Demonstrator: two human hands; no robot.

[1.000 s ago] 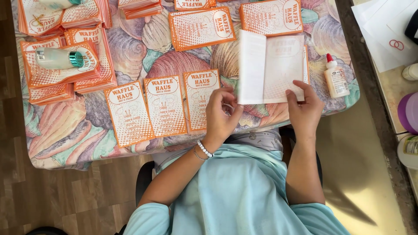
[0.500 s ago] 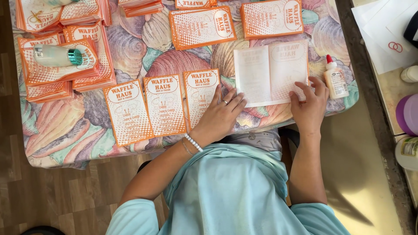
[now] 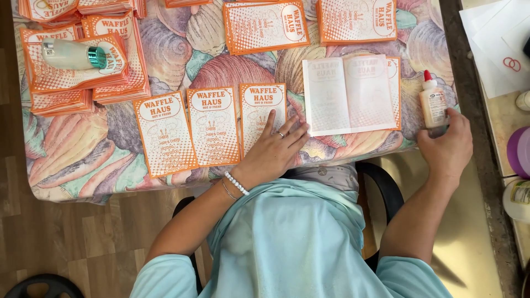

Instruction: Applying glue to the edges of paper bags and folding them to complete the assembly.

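My left hand [image 3: 275, 148] lies flat, fingers spread, on the table edge, over the lower part of an orange-and-white printed card [image 3: 259, 110] and next to an opened white folded sheet [image 3: 349, 95]. My right hand [image 3: 446, 148] has reached the base of a small white glue bottle with a red cap [image 3: 433, 106], which stands upright at the table's right edge; the fingers curl around its bottom. Two more orange cards [image 3: 212, 126] lie in a row to the left.
Stacks of orange cards [image 3: 83, 83] sit at the far left with a white-and-teal bottle [image 3: 73, 54] lying on them. More cards [image 3: 266, 25] lie at the back on the shell-patterned tablecloth [image 3: 77, 160]. A side counter with white papers [image 3: 497, 44] stands on the right.
The folded sheet, earlier held up and open in both hands, now lies flat on the table. My right hand moved right to the glue bottle; my left hand settled flat on the table.
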